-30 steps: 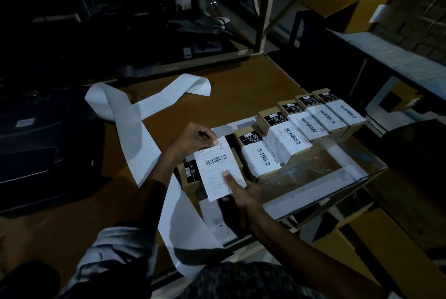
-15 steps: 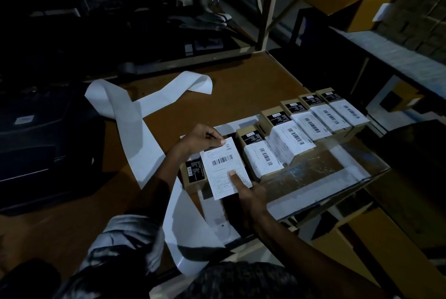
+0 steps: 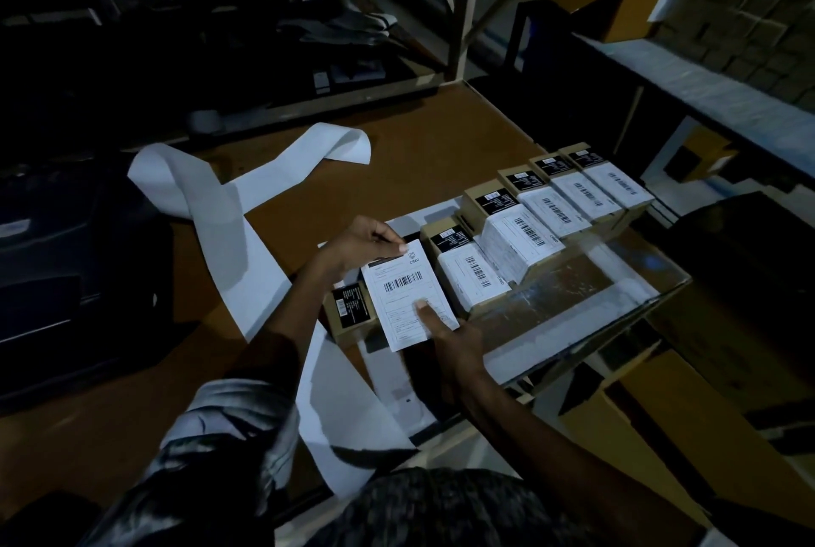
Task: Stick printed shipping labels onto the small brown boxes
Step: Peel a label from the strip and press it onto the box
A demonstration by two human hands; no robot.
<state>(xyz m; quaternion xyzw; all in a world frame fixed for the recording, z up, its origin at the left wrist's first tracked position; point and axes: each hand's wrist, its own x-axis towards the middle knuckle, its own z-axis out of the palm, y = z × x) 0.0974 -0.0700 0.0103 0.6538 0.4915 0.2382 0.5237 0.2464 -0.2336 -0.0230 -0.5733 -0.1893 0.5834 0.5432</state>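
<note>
- Since prev frame, label (image 3: 408,295) has sunk closer onto nearest box (image 3: 353,317); hands barely shifted.
- Left hand (image 3: 366,244) pinches label's far top corner, thumb & fingers closed on the paper.
- Right hand (image 3: 454,337) holds the near lower edge, thumb on top; fingers underneath hidden.
- Label: thin, light, floppy, prob. sticky underneath, so likely creases or grabs early. Best held by opposite corners, kept taut.
- Box looks light & stiff, w/ a flat top; may slide when pressed.
- Five other boxes (image 3: 474,277) in the row already carry labels.
- Backing strip (image 3: 220,220) trails over table (image 3: 419,158).
</note>
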